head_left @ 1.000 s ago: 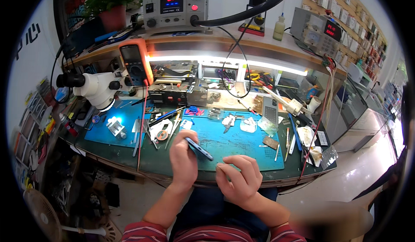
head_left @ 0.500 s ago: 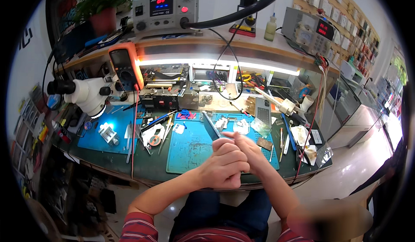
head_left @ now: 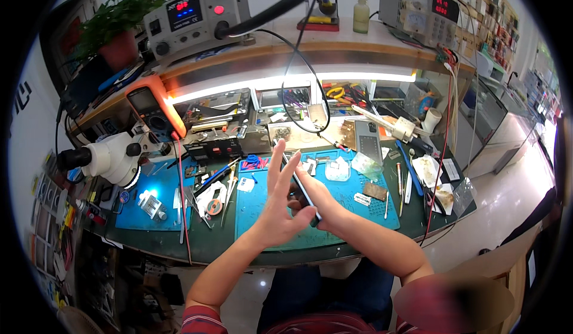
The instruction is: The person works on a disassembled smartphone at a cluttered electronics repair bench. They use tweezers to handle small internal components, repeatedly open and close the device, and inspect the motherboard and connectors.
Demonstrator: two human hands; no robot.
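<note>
A dark smartphone is tilted up on its edge between my two hands, above the blue work mat. My right hand grips it from the right side, its fingers partly hidden behind the phone. Facing the screen from the left is my left hand, fingers stretched up and apart. Its thumb reaches the phone's lower end; whether it touches I cannot tell.
Several small parts and a clear plastic box lie on the mat. A microscope and an orange multimeter stand at left. Tweezers, a solder spool and a blue tool flank the mat. A black cable loop hangs ahead.
My left hand has gone from a closed fist to spread fingers beside the phone. The phone is now nearer me, more between my palms. The whole view has shifted slightly.
</note>
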